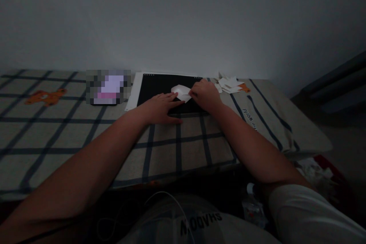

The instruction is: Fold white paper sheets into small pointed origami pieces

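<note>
The left hand [161, 107] lies flat, fingers extended, pressing on the black rectangular board [154, 87]. The right hand [205, 95] pinches the folded white paper piece [181, 92], which rests on the board. A pile of white paper scraps [228, 84] lies nearby on the checked cloth [177, 145].

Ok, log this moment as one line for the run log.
left hand: flat on black mat | right hand: pinching white paper | paper pile: right of mat | surface: checked cloth
</note>
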Demonstrator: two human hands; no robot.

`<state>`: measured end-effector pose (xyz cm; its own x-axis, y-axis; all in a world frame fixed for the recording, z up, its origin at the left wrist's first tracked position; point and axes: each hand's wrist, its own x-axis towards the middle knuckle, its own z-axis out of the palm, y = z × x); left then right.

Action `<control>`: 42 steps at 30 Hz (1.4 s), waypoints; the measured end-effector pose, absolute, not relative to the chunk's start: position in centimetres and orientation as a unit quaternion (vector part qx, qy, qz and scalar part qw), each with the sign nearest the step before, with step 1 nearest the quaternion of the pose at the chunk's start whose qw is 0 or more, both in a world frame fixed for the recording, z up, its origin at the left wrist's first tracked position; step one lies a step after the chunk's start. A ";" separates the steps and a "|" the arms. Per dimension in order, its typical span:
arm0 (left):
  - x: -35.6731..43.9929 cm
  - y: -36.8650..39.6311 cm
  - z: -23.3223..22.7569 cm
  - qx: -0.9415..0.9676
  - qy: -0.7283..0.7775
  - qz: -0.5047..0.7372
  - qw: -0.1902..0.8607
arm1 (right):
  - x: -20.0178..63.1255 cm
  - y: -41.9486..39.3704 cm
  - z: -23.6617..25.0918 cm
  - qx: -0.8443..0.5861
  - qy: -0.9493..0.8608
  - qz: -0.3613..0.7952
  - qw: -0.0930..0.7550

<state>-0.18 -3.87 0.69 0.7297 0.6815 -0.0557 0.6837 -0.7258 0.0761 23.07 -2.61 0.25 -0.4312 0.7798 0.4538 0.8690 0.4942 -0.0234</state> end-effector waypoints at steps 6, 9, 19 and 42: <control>-0.1 -3.9 0.6 0.928 0.370 0.002 0.042 | 23.2 -3.0 0.7 -0.469 -0.856 -0.100 0.191; 0.0 -4.0 0.7 0.927 0.374 0.002 0.044 | 22.9 -3.5 1.0 -0.474 -0.853 -0.101 0.194; 0.3 -4.3 0.9 0.919 0.392 -0.020 0.036 | 22.6 -5.0 2.5 -0.465 -0.871 -0.130 0.089; 0.5 -4.5 1.6 0.910 0.413 -0.001 0.032 | 22.7 -4.9 3.1 -0.435 -0.897 -0.061 0.035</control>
<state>0.47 -4.52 1.56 0.6596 0.7511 -0.0288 0.7513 -0.6576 0.0567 22.71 -4.89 3.08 -0.6182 0.7773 0.1166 0.7859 0.6133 0.0785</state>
